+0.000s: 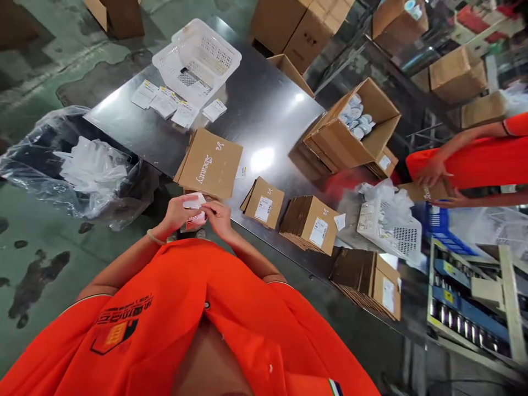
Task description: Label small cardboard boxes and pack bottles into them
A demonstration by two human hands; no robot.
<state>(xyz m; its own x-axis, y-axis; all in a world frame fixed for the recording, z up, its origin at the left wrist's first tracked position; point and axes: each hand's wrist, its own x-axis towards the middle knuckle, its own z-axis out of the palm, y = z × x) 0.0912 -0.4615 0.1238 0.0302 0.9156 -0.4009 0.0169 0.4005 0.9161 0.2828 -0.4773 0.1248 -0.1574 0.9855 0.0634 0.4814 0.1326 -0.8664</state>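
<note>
Head view: where does the white slip [193,201] lie from the hands?

Between them, at the table's near edge. The left hand [175,213] is on its left side and the right hand [219,216] on its right, so neither is nearer; both touch it.

How are the hands set?

Left one is partly curled, thumb and fingers closed on the paper. Right one has its fingertips drawn together at the slip's right end, in what looks like a light pinch.

And its long axis?

Roughly left to right, I'd judge, though fingers cover part of it.

What does it look like?

Small, thin, pale, with print too small to read. A red-and-white printed piece [195,221] shows just on its near side; whether they're joined, I can't tell. Flat brown cartons [211,164] lie stacked just beyond, on the metal table [264,118].
</note>
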